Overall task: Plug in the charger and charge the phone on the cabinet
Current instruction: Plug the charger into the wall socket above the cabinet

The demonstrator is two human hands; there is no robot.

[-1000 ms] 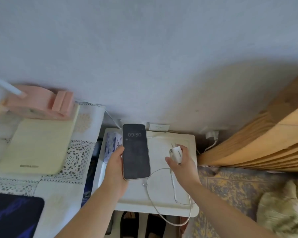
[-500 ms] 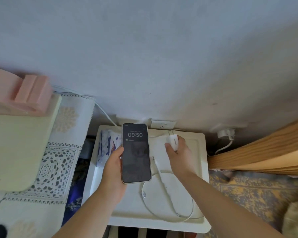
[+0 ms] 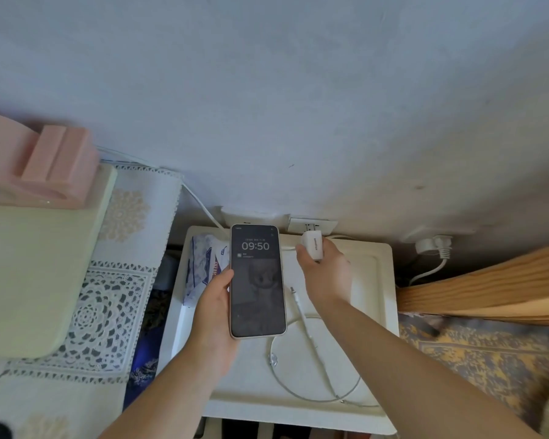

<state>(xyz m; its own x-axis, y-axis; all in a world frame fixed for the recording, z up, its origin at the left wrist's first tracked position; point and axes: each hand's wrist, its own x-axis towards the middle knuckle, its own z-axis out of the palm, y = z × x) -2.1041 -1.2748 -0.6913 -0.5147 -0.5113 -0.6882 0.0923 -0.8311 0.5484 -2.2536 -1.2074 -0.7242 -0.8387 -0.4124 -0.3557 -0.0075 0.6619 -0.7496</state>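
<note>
Charger, a small white rounded block, was gripped in the right hand with its prongs held just at the white wall socket; whether the prongs had entered could not be told. Plugging-in was judged the step in hand, with a straight push toward the wall called for next. Phone, a smooth glossy slab with a pale rim and lit screen, was clasped upright in the left hand above the cabinet, whose white top was flat with a raised edge. A thin white cable lay looped there, its free connector just beside the phone, unattached.
</note>
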